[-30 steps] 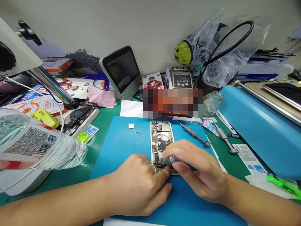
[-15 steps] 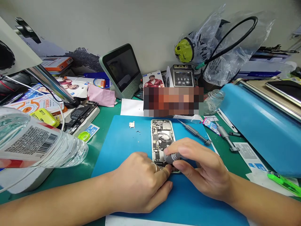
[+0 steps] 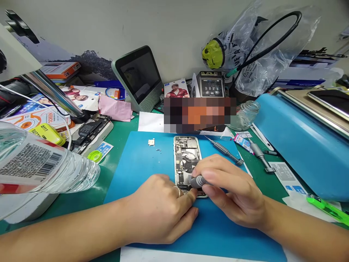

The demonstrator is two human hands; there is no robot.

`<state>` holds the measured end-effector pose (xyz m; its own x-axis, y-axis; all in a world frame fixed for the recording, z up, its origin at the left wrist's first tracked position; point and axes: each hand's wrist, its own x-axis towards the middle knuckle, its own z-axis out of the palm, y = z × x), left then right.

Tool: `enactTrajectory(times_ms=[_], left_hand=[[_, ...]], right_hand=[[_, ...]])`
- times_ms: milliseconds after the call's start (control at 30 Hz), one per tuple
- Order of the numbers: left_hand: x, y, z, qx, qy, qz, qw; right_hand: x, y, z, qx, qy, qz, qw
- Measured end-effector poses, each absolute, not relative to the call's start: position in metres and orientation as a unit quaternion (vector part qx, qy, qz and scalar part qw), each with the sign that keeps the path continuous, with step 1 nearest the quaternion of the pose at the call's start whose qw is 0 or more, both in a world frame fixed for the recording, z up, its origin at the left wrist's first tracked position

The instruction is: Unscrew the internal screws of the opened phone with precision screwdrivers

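An opened phone (image 3: pixel 187 156) with its circuit boards bare lies lengthwise on a blue mat (image 3: pixel 141 167). My right hand (image 3: pixel 231 193) is closed round a small grey screwdriver (image 3: pixel 198 181), whose tip is down at the phone's near end. My left hand (image 3: pixel 160 209), a ring on one finger, rests on the mat with curled fingers pressed against the phone's near left edge. A small metal part (image 3: pixel 151 142) and tiny screws (image 3: pixel 158 150) lie on the mat to the left of the phone.
Two more screwdrivers (image 3: pixel 226 153) (image 3: pixel 259 155) lie right of the mat. A clear water bottle (image 3: pixel 40 167) lies at the left, another opened phone (image 3: pixel 91 131) behind it. A glass jar (image 3: pixel 244 116), a small screen (image 3: pixel 136 78), a soldering station (image 3: pixel 211 85) and a blue machine (image 3: pixel 300 142) ring the workspace.
The view has shifted slightly. Both hands stay at the phone's near end, and the right hand's fingers have shifted a little round the screwdriver.
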<state>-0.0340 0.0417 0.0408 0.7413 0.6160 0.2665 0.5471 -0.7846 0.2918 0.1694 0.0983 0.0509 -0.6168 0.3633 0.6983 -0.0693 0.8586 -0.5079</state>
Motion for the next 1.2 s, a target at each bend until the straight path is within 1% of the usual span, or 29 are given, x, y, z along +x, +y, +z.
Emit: enactTrajectory(times_ms=[567, 800, 1000, 1200], left_hand=[[-0.0345, 0.0400, 0.0379, 0.922, 0.317, 0.186, 0.121], [-0.0356, 0.0408, 0.0374, 0.925, 0.317, 0.171, 0.119], [-0.0343, 0.0414, 0.0383, 0.926, 0.316, 0.177, 0.110], [-0.0350, 0.0411, 0.0389, 0.925, 0.314, 0.187, 0.109]], right_hand=[[0.1694, 0.0948, 0.0495, -0.080, -0.860, 0.252, 0.437], [0.1702, 0.0954, 0.0494, -0.091, -0.862, 0.255, 0.428], [0.1714, 0.0949, 0.0517, -0.107, -0.866, 0.229, 0.432], [0.1712, 0.0951, 0.0511, -0.099, -0.864, 0.247, 0.427]])
